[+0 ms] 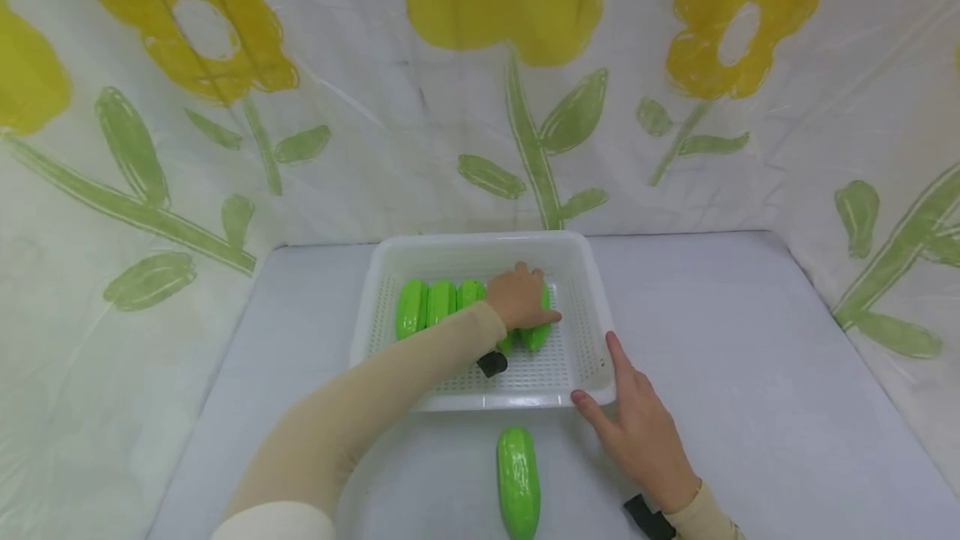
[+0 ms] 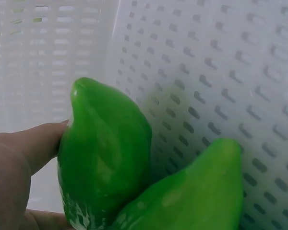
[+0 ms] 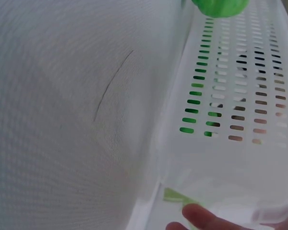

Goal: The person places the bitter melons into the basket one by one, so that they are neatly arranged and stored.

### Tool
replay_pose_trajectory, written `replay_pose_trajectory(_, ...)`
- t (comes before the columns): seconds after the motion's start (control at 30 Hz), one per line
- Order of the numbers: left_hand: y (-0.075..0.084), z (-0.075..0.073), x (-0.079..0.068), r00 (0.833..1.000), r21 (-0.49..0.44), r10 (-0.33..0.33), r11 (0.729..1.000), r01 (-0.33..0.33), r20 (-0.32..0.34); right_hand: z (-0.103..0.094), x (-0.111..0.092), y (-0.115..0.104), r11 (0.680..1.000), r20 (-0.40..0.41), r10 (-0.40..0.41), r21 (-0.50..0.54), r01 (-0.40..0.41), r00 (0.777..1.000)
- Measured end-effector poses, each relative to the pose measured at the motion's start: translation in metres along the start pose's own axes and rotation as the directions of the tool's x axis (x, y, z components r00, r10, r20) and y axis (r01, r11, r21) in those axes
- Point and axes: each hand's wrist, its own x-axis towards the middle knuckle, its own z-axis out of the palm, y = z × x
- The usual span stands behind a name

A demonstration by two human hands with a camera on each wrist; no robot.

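A white slotted plastic basket (image 1: 487, 401) stands on the table with a row of glossy green cucumber-shaped vegetables (image 1: 412, 309) in it. My left hand (image 1: 517, 297) reaches into the basket and grips the rightmost green vegetable (image 2: 105, 153), its tapered end showing beside the neighbouring one (image 2: 192, 196). The other fingers are partly hidden behind it. At the basket's front right corner, my right hand (image 1: 637, 432) rests with thumb and forefinger extended against the outer sides. Another green vegetable (image 1: 518, 482) lies on the table in front of the basket.
The pale table (image 1: 720, 340) extends to both sides of the basket. Behind it hangs a white sheet (image 1: 360, 148) painted with yellow flowers. A black strap (image 1: 649, 517) sits at my right wrist. My left forearm (image 1: 375, 398) crosses over the basket's front left rim.
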Motion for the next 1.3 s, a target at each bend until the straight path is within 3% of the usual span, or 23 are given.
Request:
replay_pose_trajectory(0.53,0.000,-0.004,-0.001,1.000,-0.027,-0.016,1.000,0.016,0.004,0.002,0.000,0.001,1.000,-0.002,0.004,-0.006,-0.004,1.000)
replay_pose_trajectory(0.8,-0.002,-0.014,-0.005,1.000,-0.056,-0.006,0.998,0.006,0.003,0.002,0.000,0.001,1.000,-0.005,-0.003,-0.004,0.003,1.000)
replay_pose_trajectory(1.1,-0.002,-0.034,-0.020,1.000,-0.115,-0.005,0.993,0.007,0.016,0.000,0.001,0.000,1.000,-0.001,0.000,0.001,0.000,1.000)
replay_pose_trajectory(1.3,-0.004,-0.047,-0.045,0.998,-0.223,0.008,0.975,-0.021,-0.059,0.000,0.001,-0.001,1.000,-0.005,-0.005,0.004,0.005,1.000)
